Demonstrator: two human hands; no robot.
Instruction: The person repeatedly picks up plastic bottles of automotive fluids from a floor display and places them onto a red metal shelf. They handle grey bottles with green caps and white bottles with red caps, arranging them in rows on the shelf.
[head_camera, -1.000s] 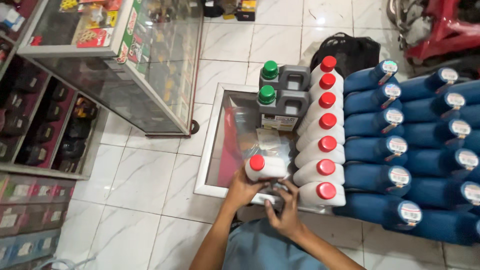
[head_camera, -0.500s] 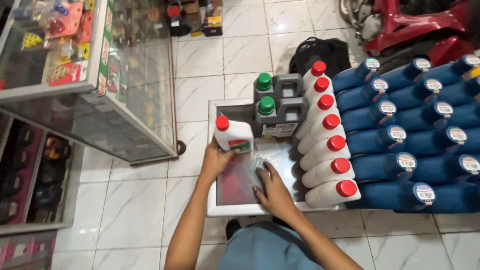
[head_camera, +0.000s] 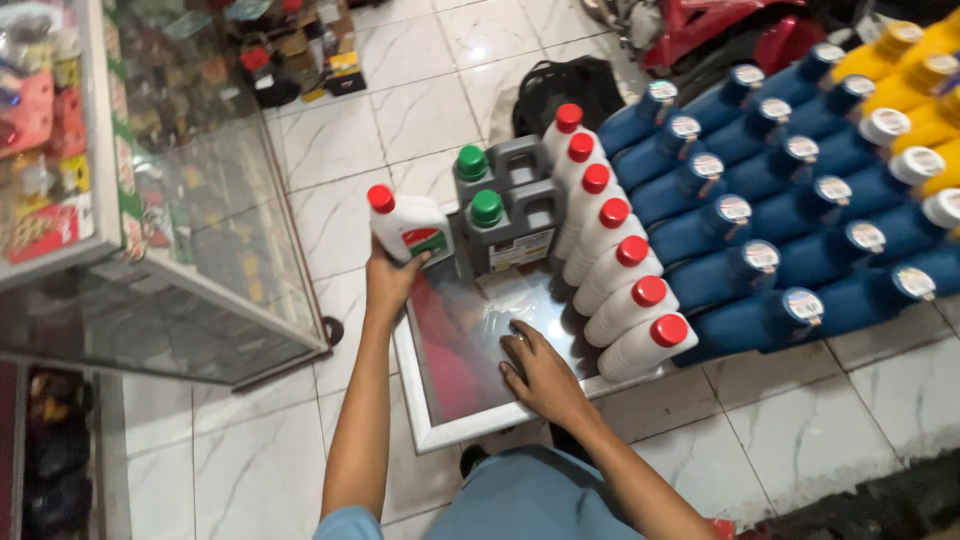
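Note:
My left hand grips a white bottle with a red cap, held up over the left edge of a white-framed glass panel lying on the floor. My right hand rests flat, fingers spread, on the glass near its front edge. A row of several white red-capped bottles lies on the panel to the right of that hand. Two grey jugs with green caps stand at the panel's far end, close to the held bottle.
Several blue bottles lie in rows to the right, with yellow ones beyond. A glass display cabinet stands at the left. A black bag and a red vehicle are at the back on the tiled floor.
My left hand has carried the white bottle up from the near end of the row to the panel's far left. My right hand has let go and settled on the glass.

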